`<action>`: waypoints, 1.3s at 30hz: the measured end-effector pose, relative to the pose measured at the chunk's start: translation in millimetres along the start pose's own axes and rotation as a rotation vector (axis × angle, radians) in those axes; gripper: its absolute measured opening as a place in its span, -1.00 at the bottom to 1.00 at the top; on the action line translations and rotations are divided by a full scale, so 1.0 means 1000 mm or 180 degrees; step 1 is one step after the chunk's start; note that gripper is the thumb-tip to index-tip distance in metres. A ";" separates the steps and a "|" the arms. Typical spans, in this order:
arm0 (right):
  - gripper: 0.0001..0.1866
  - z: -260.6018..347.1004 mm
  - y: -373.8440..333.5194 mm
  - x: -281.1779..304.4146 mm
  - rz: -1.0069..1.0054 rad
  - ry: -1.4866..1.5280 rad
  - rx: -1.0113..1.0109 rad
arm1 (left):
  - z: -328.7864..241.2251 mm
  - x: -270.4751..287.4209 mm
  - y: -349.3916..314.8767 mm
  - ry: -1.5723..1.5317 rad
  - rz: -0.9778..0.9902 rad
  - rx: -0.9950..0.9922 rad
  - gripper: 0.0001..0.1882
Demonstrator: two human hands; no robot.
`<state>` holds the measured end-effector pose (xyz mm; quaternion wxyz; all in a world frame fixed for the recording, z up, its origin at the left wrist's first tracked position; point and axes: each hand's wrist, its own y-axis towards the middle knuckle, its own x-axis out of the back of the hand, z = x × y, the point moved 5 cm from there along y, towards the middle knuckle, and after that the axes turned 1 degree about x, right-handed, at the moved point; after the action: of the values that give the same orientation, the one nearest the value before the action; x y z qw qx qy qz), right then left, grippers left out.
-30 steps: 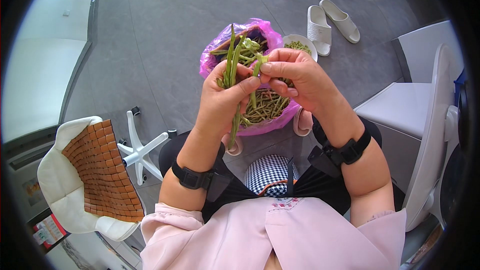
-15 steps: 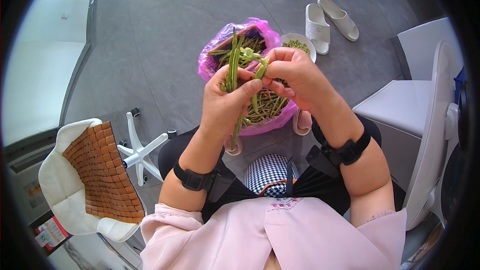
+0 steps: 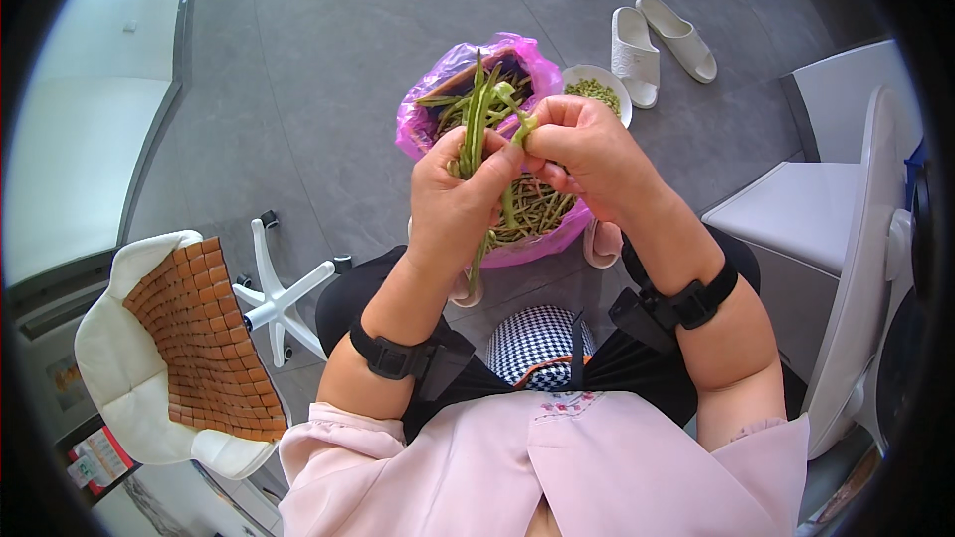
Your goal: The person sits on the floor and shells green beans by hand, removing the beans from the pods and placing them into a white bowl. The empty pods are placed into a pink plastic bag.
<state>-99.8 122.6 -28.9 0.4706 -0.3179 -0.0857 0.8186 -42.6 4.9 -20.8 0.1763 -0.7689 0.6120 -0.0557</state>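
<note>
Several long green bean pods (image 3: 476,119) stand upright in my left hand (image 3: 453,194), with its fingers closed round them and the lower ends hanging below the palm. My right hand (image 3: 594,151) is closed in a pinch on a bean pod (image 3: 524,129) at my left thumb tip. Beyond and below the hands lies a pink plastic bag (image 3: 545,65) with more pods in its far part. A nearer heap of pods (image 3: 537,211) rests on pink plastic under my hands. Behind my right hand sits a white bowl (image 3: 623,104) holding green shelled beans (image 3: 595,91).
White slippers (image 3: 637,58) lie on the grey floor past the bowl. On the left is a white swivel chair (image 3: 129,368) with a brown woven mat (image 3: 214,338). A white chair (image 3: 796,209) stands close on my right. A houndstooth-patterned seat (image 3: 537,338) shows between my legs.
Both hands stay close together, the left shifted slightly right. The pod between them has bent and turned in the right fingers.
</note>
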 end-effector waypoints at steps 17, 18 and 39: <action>-0.95 0.000 0.000 0.002 0.0344 0.0283 -0.0401 | -0.004 0.005 0.004 0.0265 0.0319 -0.0085 -0.87; -0.94 0.000 0.000 0.002 0.0322 0.0293 -0.0480 | -0.004 0.006 0.004 0.0387 0.0311 -0.0150 -0.87; -0.87 -0.013 0.008 0.003 0.0233 0.0434 -0.0427 | 0.002 0.011 0.008 0.0031 0.0262 0.0168 -0.85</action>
<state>-98.5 118.7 -43.9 0.4228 -0.4066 -0.0963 0.8041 -46.9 -6.9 -27.3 0.1957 -0.7379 0.6423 -0.0683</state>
